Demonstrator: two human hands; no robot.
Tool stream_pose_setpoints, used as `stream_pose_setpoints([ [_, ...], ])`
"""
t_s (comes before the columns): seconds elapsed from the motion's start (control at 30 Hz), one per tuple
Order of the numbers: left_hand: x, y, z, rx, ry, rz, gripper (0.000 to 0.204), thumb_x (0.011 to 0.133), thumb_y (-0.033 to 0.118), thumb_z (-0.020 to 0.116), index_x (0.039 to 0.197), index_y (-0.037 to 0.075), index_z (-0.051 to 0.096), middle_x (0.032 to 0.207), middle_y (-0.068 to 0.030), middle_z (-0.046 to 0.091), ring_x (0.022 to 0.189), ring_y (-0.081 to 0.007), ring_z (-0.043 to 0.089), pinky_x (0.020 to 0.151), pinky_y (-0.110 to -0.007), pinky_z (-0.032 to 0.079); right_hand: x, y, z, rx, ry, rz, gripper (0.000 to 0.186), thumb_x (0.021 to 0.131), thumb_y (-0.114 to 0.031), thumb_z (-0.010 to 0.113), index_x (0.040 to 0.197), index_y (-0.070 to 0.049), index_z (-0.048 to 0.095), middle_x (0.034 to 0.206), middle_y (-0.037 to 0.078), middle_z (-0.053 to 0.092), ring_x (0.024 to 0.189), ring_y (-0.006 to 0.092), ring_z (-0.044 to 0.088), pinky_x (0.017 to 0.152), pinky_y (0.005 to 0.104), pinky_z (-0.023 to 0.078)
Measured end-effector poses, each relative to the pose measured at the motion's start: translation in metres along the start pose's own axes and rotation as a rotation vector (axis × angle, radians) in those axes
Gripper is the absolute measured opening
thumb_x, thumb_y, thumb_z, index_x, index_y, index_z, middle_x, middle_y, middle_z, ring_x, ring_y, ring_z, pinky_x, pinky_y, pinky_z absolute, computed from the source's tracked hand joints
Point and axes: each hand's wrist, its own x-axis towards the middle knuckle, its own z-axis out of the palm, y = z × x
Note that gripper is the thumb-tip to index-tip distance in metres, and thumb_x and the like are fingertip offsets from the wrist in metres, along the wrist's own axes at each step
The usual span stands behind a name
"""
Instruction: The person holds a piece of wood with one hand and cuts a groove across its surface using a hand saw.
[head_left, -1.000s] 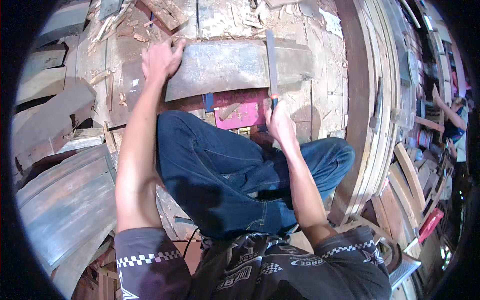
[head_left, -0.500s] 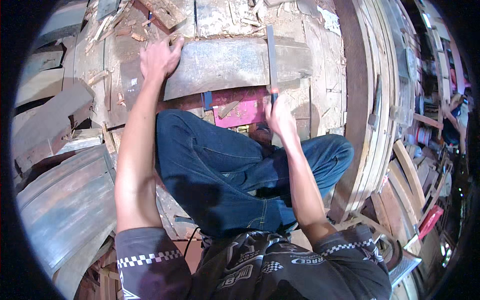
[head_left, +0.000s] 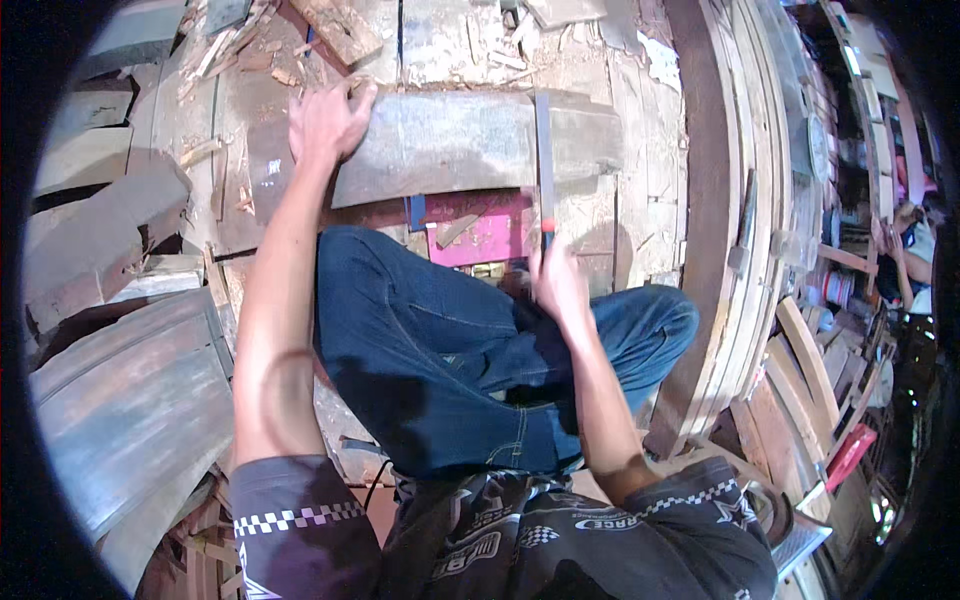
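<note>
A long weathered grey board (head_left: 450,135) lies crosswise in front of my crossed legs. My left hand (head_left: 325,122) grips its far edge near the left part, fingers bent over it. My right hand (head_left: 560,275) is closed round the handle, black with an orange band, of a long flat metal blade tool (head_left: 544,160), which lies across the board's right part, pointing away from me. A pink panel (head_left: 475,235) with a small loose wood piece shows just below the board.
Wood chips and scraps (head_left: 500,50) lie beyond the board, with stacked planks (head_left: 90,240) on the left. A long beam (head_left: 700,200) runs along my right, beside offcuts and a red object (head_left: 850,455). Another person (head_left: 905,260) is at the far right edge.
My right hand and the blade have moved down the picture toward me. The board and my left hand appear only slightly shifted. The other person's arms have moved.
</note>
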Motion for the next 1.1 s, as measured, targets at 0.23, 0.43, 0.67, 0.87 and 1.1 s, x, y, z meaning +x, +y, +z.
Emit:
stream_pose_setpoints([
  [0.23, 0.005, 0.006, 0.002, -0.014, 0.042, 0.026, 0.063, 0.094, 0.059, 0.037, 0.119, 0.008, 0.065, 0.110, -0.0213, 0.067, 0.110, -0.0337, 0.061, 0.105, -0.049, 0.034, 0.030, 0.004, -0.006, 0.033, 0.064, 0.039, 0.039, 0.094, -0.028, 0.047, 0.109, 0.006, 0.037, 0.081, 0.036, 0.062, 0.080, 0.0540, 0.061, 0.072, 0.0600, 0.048],
  [0.43, 0.005, -0.005, 0.014, 0.045, 0.046, 0.009, 0.062, 0.093, 0.058, 0.038, 0.120, 0.009, 0.065, 0.109, -0.0222, 0.067, 0.109, -0.0346, 0.061, 0.105, -0.050, 0.034, 0.002, 0.016, 0.004, -0.030, 0.020, -0.014, 0.042, 0.094, -0.028, 0.048, 0.111, 0.009, 0.036, 0.080, 0.036, 0.062, 0.078, 0.0532, 0.062, 0.069, 0.0596, 0.049],
  [0.67, 0.007, 0.009, 0.003, 0.022, 0.011, 0.006, 0.060, 0.094, 0.057, 0.039, 0.123, 0.010, 0.063, 0.115, -0.0191, 0.066, 0.112, -0.0333, 0.059, 0.106, -0.049, 0.033, 0.043, 0.005, -0.007, 0.024, 0.100, 0.026, 0.036, 0.095, -0.031, 0.048, 0.104, 0.003, 0.040, 0.085, 0.034, 0.063, 0.083, 0.0531, 0.062, 0.076, 0.0592, 0.049],
  [0.87, 0.002, 0.001, 0.000, 0.012, -0.012, -0.014, 0.062, 0.094, 0.057, 0.038, 0.124, 0.009, 0.062, 0.118, -0.0195, 0.065, 0.113, -0.0334, 0.059, 0.109, -0.050, 0.031, 0.003, 0.010, 0.000, 0.038, 0.056, 0.047, 0.037, 0.095, -0.028, 0.048, 0.106, 0.006, 0.038, 0.085, 0.038, 0.061, 0.079, 0.0554, 0.060, 0.070, 0.0616, 0.048],
  [1.1, 0.011, 0.009, 0.007, 0.006, -0.001, 0.017, 0.065, 0.094, 0.060, 0.035, 0.124, 0.009, 0.063, 0.116, -0.0201, 0.065, 0.113, -0.0349, 0.059, 0.109, -0.052, 0.030, 0.047, 0.040, 0.004, -0.015, 0.224, -0.084, 0.039, 0.094, -0.031, 0.046, 0.108, 0.005, 0.039, 0.090, 0.035, 0.063, 0.084, 0.0522, 0.063, 0.076, 0.0590, 0.049],
])
